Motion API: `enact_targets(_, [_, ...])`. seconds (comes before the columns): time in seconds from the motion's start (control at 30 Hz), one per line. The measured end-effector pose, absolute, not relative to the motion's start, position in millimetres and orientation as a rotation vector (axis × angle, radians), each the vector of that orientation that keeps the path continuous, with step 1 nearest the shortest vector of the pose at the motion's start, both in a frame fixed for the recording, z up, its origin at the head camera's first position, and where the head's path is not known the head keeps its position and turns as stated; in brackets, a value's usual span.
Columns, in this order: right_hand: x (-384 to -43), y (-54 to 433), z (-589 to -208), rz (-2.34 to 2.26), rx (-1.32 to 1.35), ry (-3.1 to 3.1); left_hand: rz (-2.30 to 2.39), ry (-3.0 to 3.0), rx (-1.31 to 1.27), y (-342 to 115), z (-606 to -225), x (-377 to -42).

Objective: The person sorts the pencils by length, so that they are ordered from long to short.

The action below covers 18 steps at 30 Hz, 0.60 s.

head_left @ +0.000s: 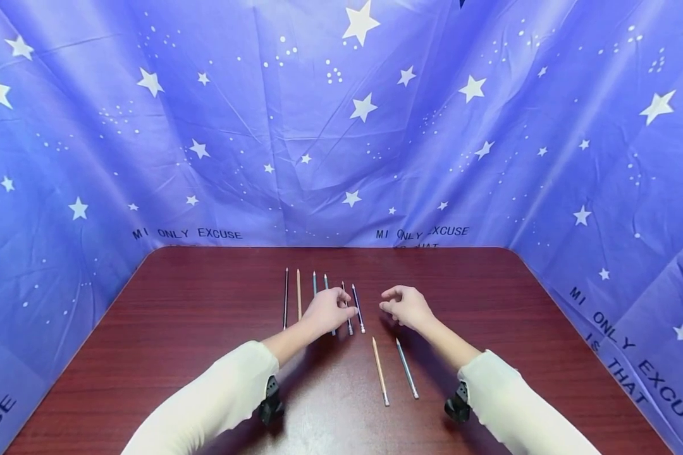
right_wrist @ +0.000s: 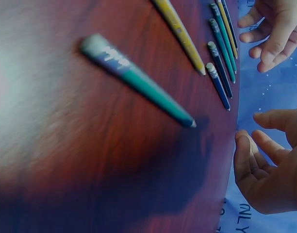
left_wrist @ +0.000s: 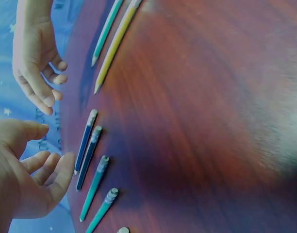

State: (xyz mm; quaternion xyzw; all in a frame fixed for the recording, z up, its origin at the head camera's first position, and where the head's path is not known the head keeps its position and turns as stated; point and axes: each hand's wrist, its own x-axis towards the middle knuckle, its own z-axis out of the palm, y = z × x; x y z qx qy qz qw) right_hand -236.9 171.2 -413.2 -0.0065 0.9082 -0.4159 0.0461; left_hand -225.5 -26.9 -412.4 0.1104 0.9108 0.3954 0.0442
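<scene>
My left hand (head_left: 326,311) hovers over a row of pencils, its fingers loosely bent and holding nothing. Partly beneath it lie two green pencils (head_left: 314,281) and a dark pencil (head_left: 350,327). Just right of its fingertips is a dark blue pencil (head_left: 358,308). Farther left in the row are a black pencil (head_left: 286,294) and a yellow pencil (head_left: 298,291). My right hand (head_left: 408,308) is raised right of the row, fingers slightly curved with nothing between them. Nearer me, below that hand, another yellow pencil (head_left: 380,373) and another green pencil (head_left: 406,370) lie side by side.
All the pencils lie on a dark red-brown wooden table (head_left: 176,354). A blue curtain (head_left: 296,126) with white stars and printed words surrounds its back and sides. In the head view, black wrist cameras (head_left: 271,401) sit under both white sleeves (head_left: 216,385).
</scene>
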Motion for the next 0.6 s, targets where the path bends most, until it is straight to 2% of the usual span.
enact_targets(0.6, [-189,204,-422,-1.208,-0.211,2.668,1.224,2.685,0.49,-23,-429,-175])
